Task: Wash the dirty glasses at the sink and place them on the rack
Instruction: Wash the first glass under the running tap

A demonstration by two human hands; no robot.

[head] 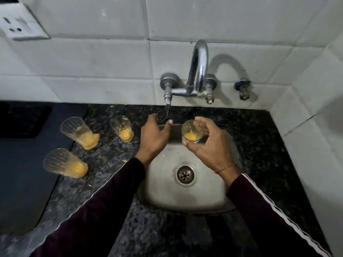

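My right hand (211,145) grips a clear patterned glass (192,131) with orange residue at its bottom, held over the back of the steel sink (209,193). My left hand (154,138) is spread with fingers apart, thumb and forefinger just below the lever of the left tap handle (168,98), holding nothing. Three more dirty glasses with orange dregs stand on the dark granite counter (104,164) left of the sink: one at the back (123,128), one in the middle left (78,132), one nearest me (64,163). The chrome faucet spout (198,65) rises from the tiled wall.
A dark flat stove surface (24,164) lies at the far left. A wall socket (16,25) sits at the upper left. A small angle valve (244,89) sticks out right of the faucet. White tiled walls close the back and right. The sink drain (185,175) is uncovered.
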